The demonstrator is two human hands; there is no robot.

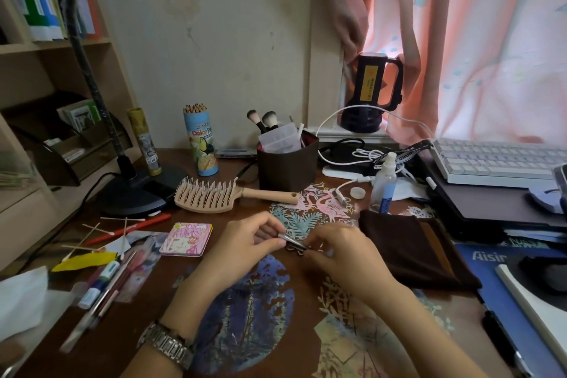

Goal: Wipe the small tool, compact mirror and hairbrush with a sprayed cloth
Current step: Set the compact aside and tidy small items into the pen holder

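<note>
Both hands meet at the middle of the desk over a small metal tool (291, 239). My left hand (245, 242) pinches its left end between thumb and fingers. My right hand (337, 255) pinches its right end. The square pink compact mirror (186, 239) lies closed to the left of my left hand. A beige hairbrush (214, 198) lies bristles up behind the hands, handle pointing right. The folded dark brown cloth (411, 252) lies flat to the right of my right hand. A clear spray bottle (383, 184) stands behind the cloth, its cap (357, 192) off beside it.
A brown holder (287, 167) with makeup brushes stands behind the hairbrush. A pencil tube (199, 141) and a black desk lamp (135, 190) stand at the back left. Cotton swabs, pens and paper lie at the left. A keyboard (497, 163), cables and a blue folder (491, 285) fill the right.
</note>
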